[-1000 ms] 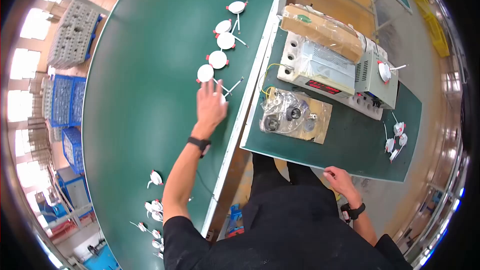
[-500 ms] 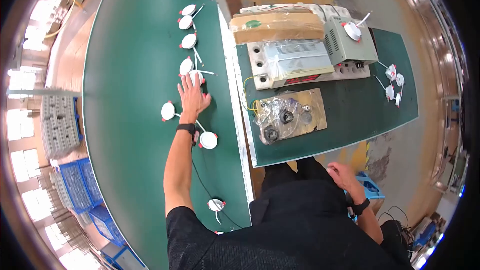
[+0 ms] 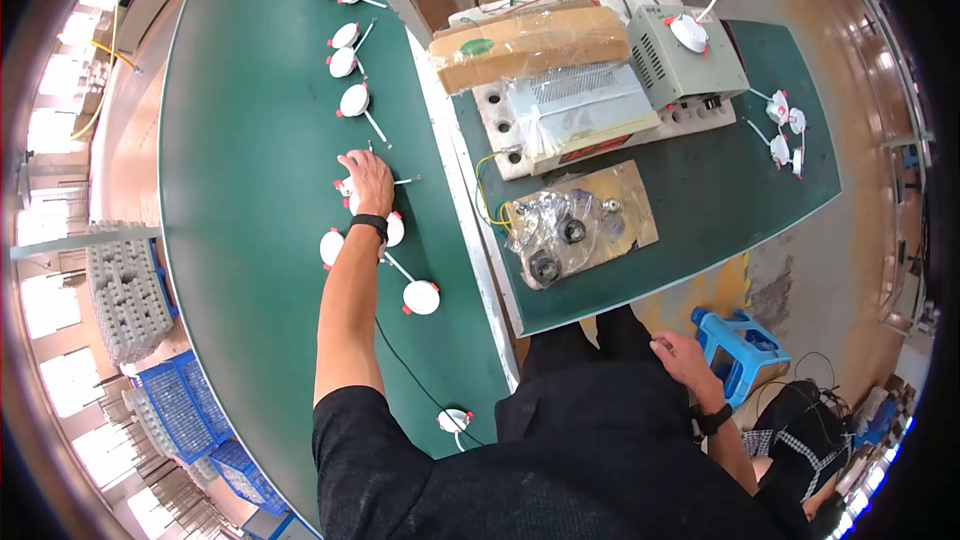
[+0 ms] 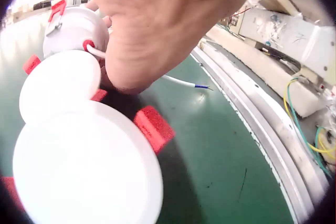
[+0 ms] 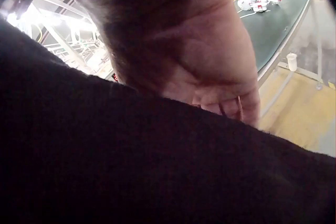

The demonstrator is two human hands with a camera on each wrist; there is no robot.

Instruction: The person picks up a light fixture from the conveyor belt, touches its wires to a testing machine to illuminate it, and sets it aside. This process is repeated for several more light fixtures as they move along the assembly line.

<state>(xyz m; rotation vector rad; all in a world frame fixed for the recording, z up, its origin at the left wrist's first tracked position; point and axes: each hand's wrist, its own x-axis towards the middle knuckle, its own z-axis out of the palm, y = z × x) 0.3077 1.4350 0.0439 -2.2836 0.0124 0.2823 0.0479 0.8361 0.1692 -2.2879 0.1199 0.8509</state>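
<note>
My left hand (image 3: 370, 183) reaches over the green belt and grips a round white downlight (image 4: 73, 30) with red clips. This light is tipped on its side, its white cable coming out near my palm; my fingertips are mostly hidden behind it. Two more downlights lie face up under the wrist, the nearer downlight (image 4: 86, 166) overlapping the farther one (image 4: 60, 85). By the forearm are another downlight (image 3: 332, 248) and one to its right (image 3: 421, 297). My right hand (image 3: 685, 358) hangs at my lap with loosely curled fingers, holding nothing; dark cloth covers part of it in the right wrist view.
Several downlights line the belt (image 3: 260, 140) ahead. On the side table (image 3: 700, 210) stand a metered power unit (image 3: 590, 120), a grey box (image 3: 690, 65) bearing a downlight, and a board with bagged parts (image 3: 585, 220). A blue stool (image 3: 740, 350) and a seated person are at right.
My left hand was stretched out over the downlights; now its fingers curl round one, which is tipped up. The head view has swung, shifting the belt and tables. My right hand stays at my lap.
</note>
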